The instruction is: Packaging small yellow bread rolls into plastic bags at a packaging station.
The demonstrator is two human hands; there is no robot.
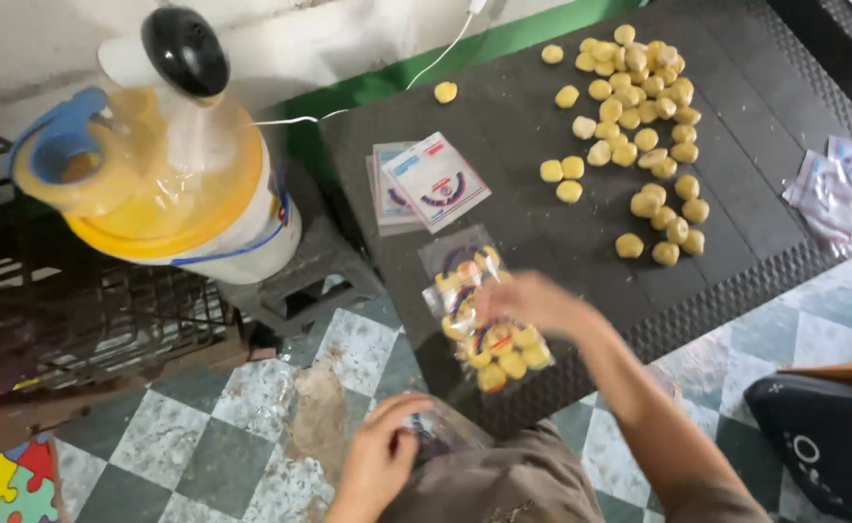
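On the near edge of the dark foam mat [736,291], a clear bag of yellow sweets [484,315] lies flat, and the right hand [527,298] is over its upper right side, fingers loosely curled; it's blurry, so I can't tell if it's actually pinching the plastic. The left hand [387,450] sits low by the lap, closed around a crumpled clear bag [435,426]. If you ask me, doing this well means keeping the filled bag flat so the pieces stay spread and don't get squashed. Just above it is a small stack of empty square pouches [426,184], white with a red and blue round label. Further out, loose yellow balls [639,116] are scattered over the mat, more clear pouches [847,189] lie at the right edge, and a plastic-wrapped yellow and white machine [184,165] stands to the left.
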